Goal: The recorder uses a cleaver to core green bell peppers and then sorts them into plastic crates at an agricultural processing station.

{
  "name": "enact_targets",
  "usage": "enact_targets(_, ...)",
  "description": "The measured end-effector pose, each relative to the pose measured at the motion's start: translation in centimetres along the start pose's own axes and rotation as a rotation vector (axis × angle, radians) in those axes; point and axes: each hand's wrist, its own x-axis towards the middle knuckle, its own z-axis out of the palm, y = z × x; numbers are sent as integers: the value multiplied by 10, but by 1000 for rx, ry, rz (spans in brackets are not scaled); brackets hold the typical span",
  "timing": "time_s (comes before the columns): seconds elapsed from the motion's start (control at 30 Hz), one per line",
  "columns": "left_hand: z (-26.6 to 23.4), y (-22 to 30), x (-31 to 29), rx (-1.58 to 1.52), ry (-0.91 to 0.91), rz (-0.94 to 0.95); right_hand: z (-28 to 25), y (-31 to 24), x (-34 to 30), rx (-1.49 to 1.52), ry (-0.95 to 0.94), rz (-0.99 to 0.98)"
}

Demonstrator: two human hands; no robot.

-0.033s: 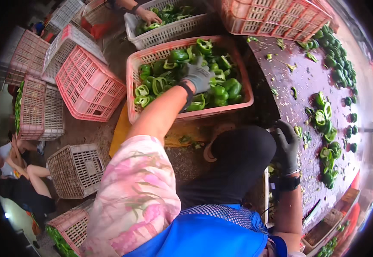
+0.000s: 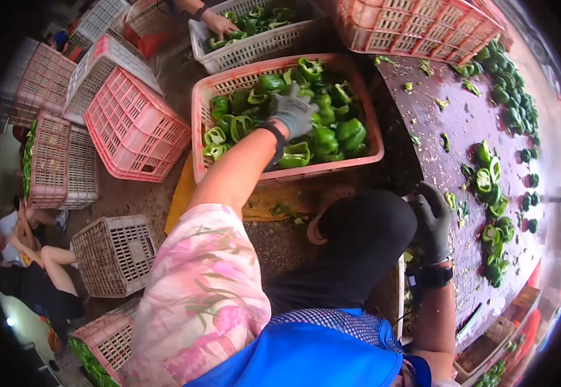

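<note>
My left hand [image 2: 294, 114], in a grey glove, reaches into a pink plastic crate [image 2: 198, 132] full of green bell peppers [image 2: 351, 134]. Its fingers are apart and touch the peppers. Many peppers are cut open, with pale insides showing, such as the pepper half [image 2: 294, 155] close to my wrist. My right hand [image 2: 432, 222], in a dark grey glove, is beside my knee at the edge of a dark tabletop [image 2: 422, 106]. Its fingers are curled; whatever they hold, if anything, is hidden.
Cut peppers [image 2: 492, 193] and more green peppers [image 2: 512, 97] lie on the tabletop among scraps. A co-worker's hand [image 2: 219, 24] is in a grey crate [image 2: 254, 51] of peppers. Crates stand left, including a tilted pink crate [image 2: 135, 126]; another pink crate [image 2: 415, 29] stands far right.
My left hand has shifted slightly left and farther over the peppers. My right hand stays in place by my knee.
</note>
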Motion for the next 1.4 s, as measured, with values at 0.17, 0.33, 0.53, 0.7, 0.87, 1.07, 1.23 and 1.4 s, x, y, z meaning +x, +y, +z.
enact_targets(0.17,59,-140,-44,-46,-36,-335,15,-7,23,19,-31,68)
enact_targets(0.33,85,-185,-93,-315,358,-466,30,32,67,-41,-73,-101)
enact_targets(0.53,86,-152,-62,26,98,-316,59,18,106,-197,-218,-159)
enact_targets(0.7,163,-187,-71,209,51,-341,57,15,124,-401,-244,-354)
enact_targets(0.87,144,-173,-22,87,-59,-299,32,14,105,-458,-138,-240)
enact_targets(1.07,125,-179,-16,101,-199,-306,15,3,85,-441,-13,-177)
enact_targets(1.23,33,-145,35,-146,-167,-219,-13,7,85,-772,170,-497)
enact_targets(1.4,48,-52,116,-450,400,80,-16,48,101,-921,234,-551)
